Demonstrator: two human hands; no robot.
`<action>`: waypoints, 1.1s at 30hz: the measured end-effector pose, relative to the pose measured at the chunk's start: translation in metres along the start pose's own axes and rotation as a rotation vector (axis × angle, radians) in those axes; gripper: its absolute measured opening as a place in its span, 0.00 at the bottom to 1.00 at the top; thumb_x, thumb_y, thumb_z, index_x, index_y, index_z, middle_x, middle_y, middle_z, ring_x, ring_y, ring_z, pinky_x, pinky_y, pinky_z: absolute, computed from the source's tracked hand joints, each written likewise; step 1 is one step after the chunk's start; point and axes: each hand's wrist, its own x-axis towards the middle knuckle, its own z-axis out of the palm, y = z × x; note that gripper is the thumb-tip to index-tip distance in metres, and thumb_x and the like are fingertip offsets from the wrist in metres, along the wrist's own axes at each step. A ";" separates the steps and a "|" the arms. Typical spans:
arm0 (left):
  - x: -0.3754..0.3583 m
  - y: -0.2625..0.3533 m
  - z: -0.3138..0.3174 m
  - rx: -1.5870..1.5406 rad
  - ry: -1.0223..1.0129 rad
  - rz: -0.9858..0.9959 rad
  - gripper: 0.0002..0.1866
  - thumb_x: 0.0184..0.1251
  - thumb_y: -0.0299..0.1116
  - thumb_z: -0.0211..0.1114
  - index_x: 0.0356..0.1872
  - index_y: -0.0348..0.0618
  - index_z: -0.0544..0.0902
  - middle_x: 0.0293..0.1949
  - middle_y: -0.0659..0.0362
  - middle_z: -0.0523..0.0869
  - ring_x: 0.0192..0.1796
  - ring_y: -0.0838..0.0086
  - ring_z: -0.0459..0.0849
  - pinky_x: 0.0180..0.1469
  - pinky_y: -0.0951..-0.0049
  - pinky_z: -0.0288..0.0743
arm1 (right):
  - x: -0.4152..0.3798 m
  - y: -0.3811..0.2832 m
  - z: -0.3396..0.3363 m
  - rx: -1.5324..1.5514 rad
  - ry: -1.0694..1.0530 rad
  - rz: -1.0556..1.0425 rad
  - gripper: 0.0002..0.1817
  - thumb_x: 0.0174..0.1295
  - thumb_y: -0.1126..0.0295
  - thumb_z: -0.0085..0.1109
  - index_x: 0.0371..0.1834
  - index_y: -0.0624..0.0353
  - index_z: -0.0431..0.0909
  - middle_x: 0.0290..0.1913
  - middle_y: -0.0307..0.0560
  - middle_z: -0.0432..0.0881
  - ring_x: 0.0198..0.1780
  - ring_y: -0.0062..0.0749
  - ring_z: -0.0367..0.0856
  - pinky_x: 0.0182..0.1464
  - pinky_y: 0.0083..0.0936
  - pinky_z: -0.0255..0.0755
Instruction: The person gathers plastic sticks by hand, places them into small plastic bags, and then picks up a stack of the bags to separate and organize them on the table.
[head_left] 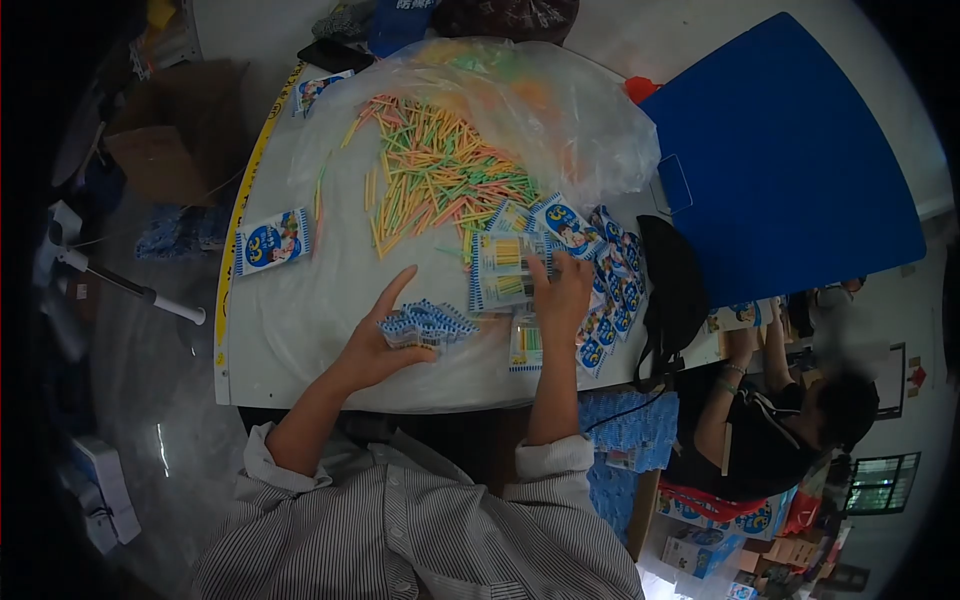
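Observation:
My left hand (375, 345) is wrapped around a stack of blue-and-white packets (428, 326), held on edge near the table's front, with the index finger stretched away. Further right, my right hand (562, 290) has its fingers on a clear-windowed packet (503, 270) showing yellow and green sticks. More blue-and-white packets (615, 280) lie in an overlapping pile beside and beyond that hand. Beyond both hands, a heap of loose pink, yellow and green sticks (440, 170) spreads over clear plastic sheeting.
One packet (273, 242) lies at the table's left. A clear bag (600, 130) covers the far side. A blue board (790, 170) and a black cap-like item (670, 290) are at the right. Another person (770, 430) works at the lower right; a cardboard box (175, 140) stands left.

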 end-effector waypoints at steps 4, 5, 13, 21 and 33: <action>0.005 -0.016 -0.009 0.222 -0.047 -0.071 0.24 0.44 0.23 0.69 0.46 0.38 0.72 0.44 0.60 0.76 0.45 0.79 0.73 0.48 0.79 0.68 | 0.000 0.010 0.008 0.114 -0.065 -0.069 0.10 0.47 0.71 0.61 0.30 0.63 0.73 0.30 0.49 0.71 0.33 0.37 0.69 0.37 0.30 0.66; 0.004 -0.018 -0.012 0.264 -0.086 -0.151 0.24 0.42 0.23 0.69 0.45 0.38 0.73 0.46 0.58 0.75 0.48 0.76 0.73 0.50 0.78 0.67 | -0.003 0.010 0.007 0.235 -0.047 -0.128 0.09 0.47 0.73 0.62 0.29 0.63 0.73 0.31 0.46 0.72 0.32 0.33 0.71 0.35 0.25 0.68; 0.022 0.001 -0.010 0.628 -0.224 0.417 0.19 0.39 0.23 0.70 0.37 0.39 0.77 0.51 0.53 0.72 0.56 0.65 0.68 0.55 0.70 0.64 | -0.038 -0.064 -0.047 0.619 -0.384 -0.223 0.07 0.48 0.83 0.57 0.29 0.64 0.72 0.33 0.46 0.77 0.33 0.27 0.76 0.35 0.18 0.69; 0.006 -0.010 -0.008 0.334 -0.016 -0.003 0.17 0.45 0.23 0.68 0.40 0.38 0.76 0.43 0.60 0.78 0.41 0.80 0.75 0.45 0.77 0.69 | 0.028 0.034 -0.031 -0.179 0.092 -0.204 0.13 0.45 0.81 0.54 0.36 0.56 0.77 0.45 0.54 0.73 0.53 0.47 0.67 0.52 0.33 0.62; 0.009 -0.006 0.000 0.617 -0.210 0.414 0.23 0.37 0.23 0.71 0.41 0.43 0.76 0.50 0.54 0.73 0.56 0.64 0.69 0.56 0.66 0.63 | 0.008 -0.036 -0.058 0.254 -0.259 -0.096 0.12 0.52 0.83 0.49 0.38 0.58 0.73 0.34 0.51 0.78 0.35 0.37 0.78 0.36 0.25 0.70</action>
